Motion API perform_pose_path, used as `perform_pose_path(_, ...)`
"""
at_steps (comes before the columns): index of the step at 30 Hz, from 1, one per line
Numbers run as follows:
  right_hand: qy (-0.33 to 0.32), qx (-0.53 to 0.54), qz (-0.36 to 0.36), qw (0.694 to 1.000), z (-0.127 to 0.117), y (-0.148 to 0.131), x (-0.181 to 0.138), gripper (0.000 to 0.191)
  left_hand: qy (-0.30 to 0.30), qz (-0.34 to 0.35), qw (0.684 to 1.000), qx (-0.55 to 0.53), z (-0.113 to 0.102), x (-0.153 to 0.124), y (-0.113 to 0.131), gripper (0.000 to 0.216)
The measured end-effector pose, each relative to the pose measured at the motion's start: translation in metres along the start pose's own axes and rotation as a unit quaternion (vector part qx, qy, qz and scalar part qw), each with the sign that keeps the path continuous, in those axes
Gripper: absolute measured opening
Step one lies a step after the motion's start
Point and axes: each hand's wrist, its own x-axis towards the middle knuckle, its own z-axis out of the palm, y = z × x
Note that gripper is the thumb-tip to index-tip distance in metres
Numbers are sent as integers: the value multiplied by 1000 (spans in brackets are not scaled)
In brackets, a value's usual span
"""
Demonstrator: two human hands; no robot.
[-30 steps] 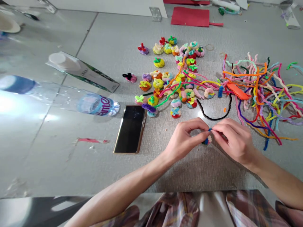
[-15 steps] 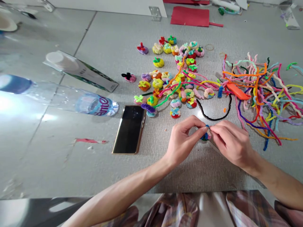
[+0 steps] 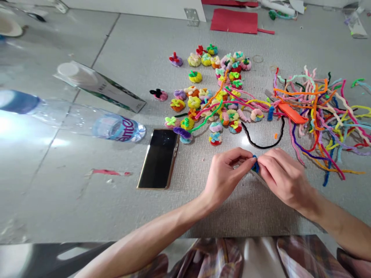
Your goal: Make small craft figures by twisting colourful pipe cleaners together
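Observation:
Between my fingertips is a small blue pipe-cleaner piece (image 3: 255,165), mostly covered by the fingers. My left hand (image 3: 227,173) pinches it from the left, thumb and index finger pressed together. From the other side my right hand (image 3: 282,175) grips it with curled fingers. A thin pale strip (image 3: 259,177) runs from under the piece toward my right palm; its kind is unclear. Just beyond my hands lies a curved black pipe cleaner (image 3: 262,146). Farther back sit several small coloured pipe-cleaner pumpkins (image 3: 193,102).
A tangle of loose pipe cleaners (image 3: 317,116) spreads on the right, with an orange comb (image 3: 291,112) on it. To the left are a phone (image 3: 159,158), a lying plastic bottle (image 3: 72,116) and a carton (image 3: 101,87). Red sheet material (image 3: 234,21) lies at the back.
Both hands have shifted slightly, still together at the blue piece. The pink part seen on it before is now hidden. The view has moved a little.

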Motion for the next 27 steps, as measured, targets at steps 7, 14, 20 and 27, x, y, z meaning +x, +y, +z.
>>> perform_pose_path(7,-5,43,26,999,-2,3,2,15,-33,72,996,-27,-7,8,4,17)
perform_pose_path(14,-24,48,19,998,-3,7,1,18,-96,-19,994,-40,-9,10,5,23)
perform_pose_path(20,-37,18,18,999,-3,5,2,18,-77,-44,995,-39,-6,9,2,20)
perform_pose_path(27,-11,-5,37,999,1,2,1,20,-71,18,997,35,-3,3,2,20)
